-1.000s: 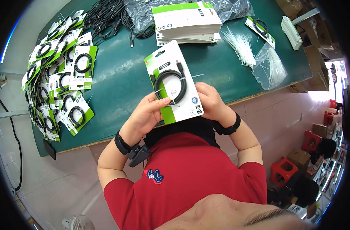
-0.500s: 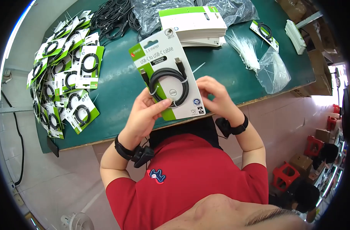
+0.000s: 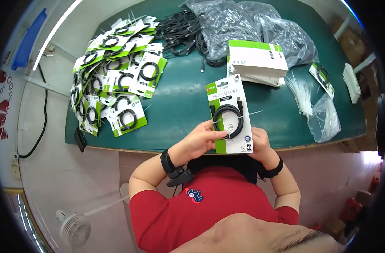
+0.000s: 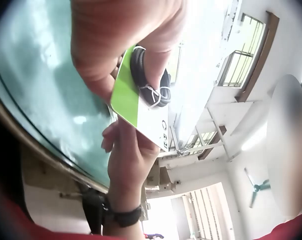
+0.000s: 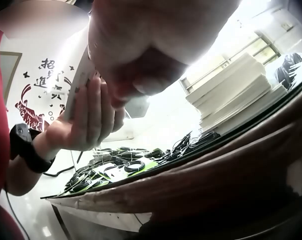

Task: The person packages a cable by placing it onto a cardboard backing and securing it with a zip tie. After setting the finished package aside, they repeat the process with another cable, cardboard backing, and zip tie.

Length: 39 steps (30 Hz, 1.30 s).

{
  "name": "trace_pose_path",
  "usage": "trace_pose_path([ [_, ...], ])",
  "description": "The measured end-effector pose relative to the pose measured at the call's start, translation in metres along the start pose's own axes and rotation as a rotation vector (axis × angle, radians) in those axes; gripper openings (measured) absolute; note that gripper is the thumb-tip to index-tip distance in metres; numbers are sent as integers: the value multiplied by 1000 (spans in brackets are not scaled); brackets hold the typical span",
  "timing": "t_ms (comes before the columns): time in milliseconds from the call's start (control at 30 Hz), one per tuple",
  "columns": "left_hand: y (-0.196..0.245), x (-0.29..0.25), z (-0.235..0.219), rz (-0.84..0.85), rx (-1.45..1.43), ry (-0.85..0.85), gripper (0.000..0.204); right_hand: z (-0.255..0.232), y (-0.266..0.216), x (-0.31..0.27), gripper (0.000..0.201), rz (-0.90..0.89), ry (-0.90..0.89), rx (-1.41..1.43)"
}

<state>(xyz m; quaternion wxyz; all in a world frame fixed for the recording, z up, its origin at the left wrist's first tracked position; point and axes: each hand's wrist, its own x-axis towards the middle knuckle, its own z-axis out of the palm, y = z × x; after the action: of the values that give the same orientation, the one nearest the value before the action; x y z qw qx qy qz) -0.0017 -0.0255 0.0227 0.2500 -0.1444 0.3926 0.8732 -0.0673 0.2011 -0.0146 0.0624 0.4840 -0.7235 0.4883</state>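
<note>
A white and green USB-C cable card (image 3: 238,143) stands upright before the person, printed side toward the head camera. A coiled black cable (image 3: 241,123), bound with white ties, lies against its front. The left hand (image 3: 196,141) pinches the card's lower left, thumb over the front by the coil and fingers behind. At the lower right edge is the right hand (image 3: 260,141), its fingers partly hidden behind the card; I cannot tell whether they grip anything there. One thin cable tie tail (image 3: 256,112) sticks out past the card's right side.
Carded cables (image 3: 116,76) are heaped on the left of the green table (image 3: 180,105). Loose black cables (image 3: 182,31), plastic bags (image 3: 226,25) and a stack of cards (image 3: 258,59) lie at the back. White cable ties (image 3: 300,95) and a clear bag (image 3: 325,120) are right.
The head view has swung, so the table and hands sit lower and farther right. The right hand's fingers, earlier visible beside the card, are now partly behind its edge. The left hand keeps its pinch.
</note>
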Motion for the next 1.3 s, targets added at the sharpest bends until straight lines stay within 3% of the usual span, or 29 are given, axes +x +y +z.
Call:
trace_pose_path([
  [33,3,0,-2,25,-3,0,42,-1,1,1,20,-23,0,2],
  [133,23,-9,-12,169,119,106,42,-3,8,-1,11,221,-57,-103],
  [267,67,-29,-45,390,250,272,41,-9,9,-11,5,285,-96,-139],
  [400,141,-38,-116,614,319,547,35,-16,7,-14,5,321,-84,-173],
  [500,231,-62,-159,827,486,780,30,-21,8,-15,5,351,-65,-190],
  [567,295,-84,-194,1067,337,577,30,-21,6,-16,5,379,-55,-203],
  [600,310,-92,-202,1063,334,572,30,-20,4,-16,5,392,-59,-212],
  [667,329,-96,-213,1214,34,666,34,-21,4,-13,5,413,-62,-230],
  [800,293,-70,-231,1046,74,775,35,-22,4,-11,5,449,-84,-225],
  [1000,217,15,-184,637,348,549,35,-19,11,-10,6,489,-82,-178],
  [1033,211,31,-176,634,348,545,35,-17,14,-11,6,494,-70,-164],
  [1100,202,66,-162,490,699,546,39,-15,15,-13,7,502,-54,-153],
  [1233,191,130,-164,605,911,522,45,-16,15,-15,6,522,-32,-166],
  [1300,191,152,-162,557,985,663,46,-16,16,-15,6,513,-26,-158],
])
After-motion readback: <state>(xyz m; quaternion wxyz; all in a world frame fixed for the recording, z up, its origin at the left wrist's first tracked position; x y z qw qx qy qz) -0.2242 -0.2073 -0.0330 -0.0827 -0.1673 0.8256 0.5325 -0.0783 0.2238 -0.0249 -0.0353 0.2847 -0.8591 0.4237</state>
